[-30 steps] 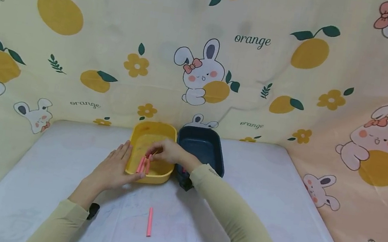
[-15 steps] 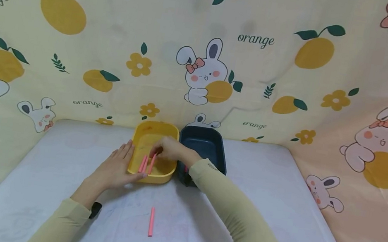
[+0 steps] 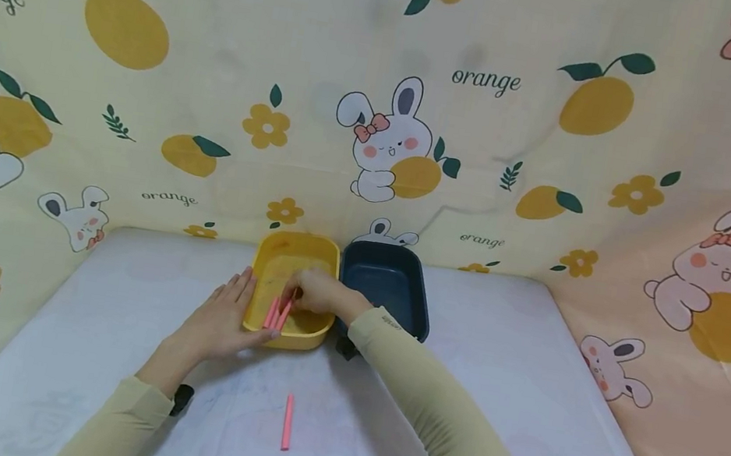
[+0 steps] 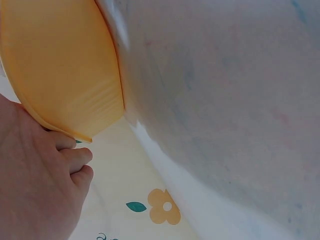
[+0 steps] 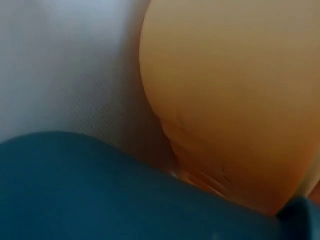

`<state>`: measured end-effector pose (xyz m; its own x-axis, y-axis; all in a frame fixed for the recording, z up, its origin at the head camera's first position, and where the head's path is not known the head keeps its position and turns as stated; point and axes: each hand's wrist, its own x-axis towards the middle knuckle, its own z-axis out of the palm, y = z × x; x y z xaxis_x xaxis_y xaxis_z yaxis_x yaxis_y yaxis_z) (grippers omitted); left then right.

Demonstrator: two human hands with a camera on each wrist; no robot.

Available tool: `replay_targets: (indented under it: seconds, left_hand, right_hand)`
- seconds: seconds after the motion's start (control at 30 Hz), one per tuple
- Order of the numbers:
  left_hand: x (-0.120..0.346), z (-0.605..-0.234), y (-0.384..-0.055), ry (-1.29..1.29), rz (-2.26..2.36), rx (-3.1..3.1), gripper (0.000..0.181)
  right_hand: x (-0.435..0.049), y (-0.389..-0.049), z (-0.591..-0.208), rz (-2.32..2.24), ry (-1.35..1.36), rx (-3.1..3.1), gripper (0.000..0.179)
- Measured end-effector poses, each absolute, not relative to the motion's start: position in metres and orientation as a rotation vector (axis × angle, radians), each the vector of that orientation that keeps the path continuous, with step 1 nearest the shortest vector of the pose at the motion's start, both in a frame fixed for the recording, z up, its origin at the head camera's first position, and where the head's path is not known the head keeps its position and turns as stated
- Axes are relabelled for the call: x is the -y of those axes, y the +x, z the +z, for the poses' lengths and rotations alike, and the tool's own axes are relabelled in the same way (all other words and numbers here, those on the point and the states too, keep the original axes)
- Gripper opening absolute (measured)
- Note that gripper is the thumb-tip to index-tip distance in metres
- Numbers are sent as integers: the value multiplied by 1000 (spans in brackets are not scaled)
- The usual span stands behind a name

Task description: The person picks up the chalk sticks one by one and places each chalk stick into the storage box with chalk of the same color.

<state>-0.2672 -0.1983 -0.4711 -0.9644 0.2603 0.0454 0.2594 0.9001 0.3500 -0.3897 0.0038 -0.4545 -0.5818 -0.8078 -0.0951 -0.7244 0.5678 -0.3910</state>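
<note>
In the head view my left hand (image 3: 217,320) rests against the left side of a yellow plastic box (image 3: 292,341), fingers nearly straight and thumb along the front rim. The left wrist view has the same hand (image 4: 37,170) at the box's edge (image 4: 65,65). Inside the box my right hand (image 3: 315,289) pinches the upper end of a slim pink stick (image 3: 283,320), which leans. Beside it, more pink sticks (image 3: 271,312) stand close together near the front wall. Boxes fill much of the right wrist view, and the right hand's fingers are hidden there.
A dark blue box (image 3: 393,279) stands against the yellow one's right side, partly covered by the right forearm. One more pink stick (image 3: 288,423) lies on the white tabletop (image 3: 222,427) in front. Behind the table hangs a patterned cloth (image 3: 324,33).
Within the yellow box, the right hand has shifted slightly and its pink stick now leans closer to the others. The left hand stays at the box's side.
</note>
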Motion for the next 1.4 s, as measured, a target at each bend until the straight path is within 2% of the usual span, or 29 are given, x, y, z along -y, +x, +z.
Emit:
replay_targets:
  seconds: [0.5, 0.87, 1.4]
  left_hand:
    - [192, -474, -267, 428, 546, -3030, 121]
    - [194, -471, -265, 429, 554, -3030, 121]
    - [198, -472, -267, 408, 547, -3031, 125]
  right_hand:
    - [-9, -388, -459, -425, -1204, -2586, 20]
    - [-9, -384, -454, -483, -1174, -2570, 10]
    - [-14, -376, -437, -610, -1235, -2587, 18]
